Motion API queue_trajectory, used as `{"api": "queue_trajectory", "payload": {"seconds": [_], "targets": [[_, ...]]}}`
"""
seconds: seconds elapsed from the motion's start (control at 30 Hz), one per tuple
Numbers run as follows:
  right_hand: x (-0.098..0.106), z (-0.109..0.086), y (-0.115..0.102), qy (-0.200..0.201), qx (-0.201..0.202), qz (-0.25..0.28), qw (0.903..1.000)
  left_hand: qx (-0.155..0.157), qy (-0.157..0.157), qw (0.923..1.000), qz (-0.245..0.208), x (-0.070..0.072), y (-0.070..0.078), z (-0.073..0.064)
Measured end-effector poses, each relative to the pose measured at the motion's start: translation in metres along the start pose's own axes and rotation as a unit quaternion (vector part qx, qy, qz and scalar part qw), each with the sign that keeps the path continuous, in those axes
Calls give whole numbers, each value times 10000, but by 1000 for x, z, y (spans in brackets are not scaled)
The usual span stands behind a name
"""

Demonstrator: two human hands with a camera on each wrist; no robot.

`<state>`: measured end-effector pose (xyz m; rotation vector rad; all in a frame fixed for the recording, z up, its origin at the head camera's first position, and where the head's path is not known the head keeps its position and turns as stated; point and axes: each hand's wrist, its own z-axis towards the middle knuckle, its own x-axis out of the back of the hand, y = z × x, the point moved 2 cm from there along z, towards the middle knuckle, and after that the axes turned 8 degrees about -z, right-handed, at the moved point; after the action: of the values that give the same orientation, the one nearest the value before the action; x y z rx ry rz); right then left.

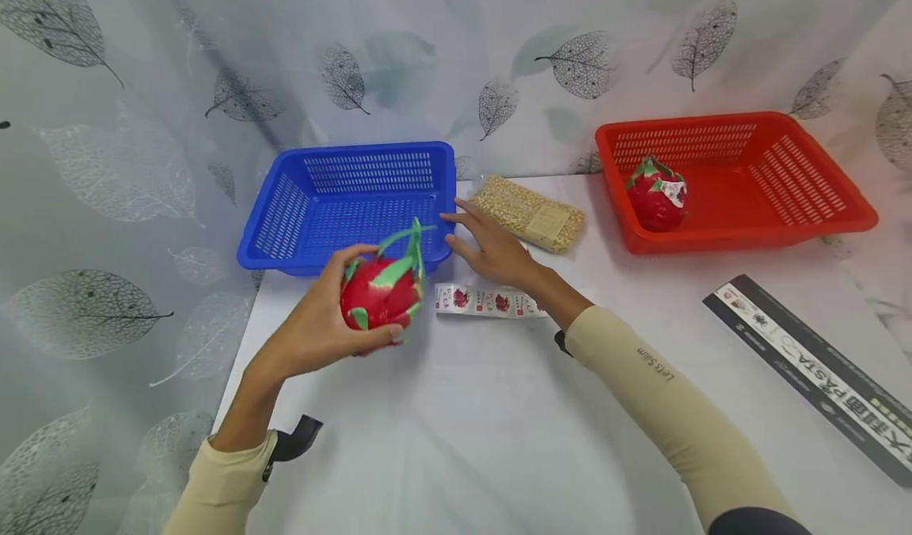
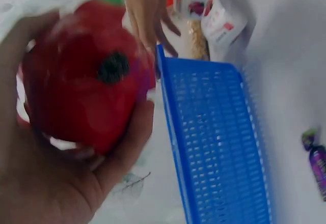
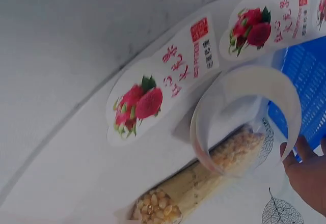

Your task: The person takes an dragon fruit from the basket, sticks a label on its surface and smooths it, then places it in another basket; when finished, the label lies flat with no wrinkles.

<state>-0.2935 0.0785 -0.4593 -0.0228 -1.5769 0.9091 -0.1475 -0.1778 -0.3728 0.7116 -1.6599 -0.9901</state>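
Observation:
My left hand (image 1: pixel 313 321) grips a red dragon fruit (image 1: pixel 381 291) with green scales, in front of the blue basket (image 1: pixel 260 210). In the left wrist view, the dark round end of the dragon fruit (image 2: pixel 76 102) faces the camera. My right hand (image 1: pixel 492 242) reaches to the right rim of that basket, with fingers spread and right at the edge. A strip of dragon fruit stickers (image 1: pixel 480 301) lies on the table below the right hand. In the right wrist view it runs from a sticker roll (image 3: pixel 293 96), which my forearm mostly hides from the head camera.
A bag of corn kernels (image 1: pixel 530 212) lies behind my right hand. At the back right stands a red basket (image 1: pixel 777 179) holding another dragon fruit (image 1: pixel 655 199) with a sticker on it. A long black pasta box (image 1: pixel 812 373) lies on the right of the white table (image 1: pixel 456 440).

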Motion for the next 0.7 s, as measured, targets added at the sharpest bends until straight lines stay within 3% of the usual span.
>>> {"api": "queue_trajectory", "payload": {"seconds": [0.13,0.3,0.43,0.7], "targets": [[5,1,3,-76,69,40,9999,166,-1089,9936,-251,-30,-6,-14],[7,1,3,-180,-55,69,9998,61,-2007,9792,281,-75,-18,-20],[6,3,2,-218,-46,31,9997,-38,-2283,9714,650,-100,-28,-21],[9,1,0,-239,-189,-56,9995,-127,-2465,9657,808,-118,-33,-21]]}}
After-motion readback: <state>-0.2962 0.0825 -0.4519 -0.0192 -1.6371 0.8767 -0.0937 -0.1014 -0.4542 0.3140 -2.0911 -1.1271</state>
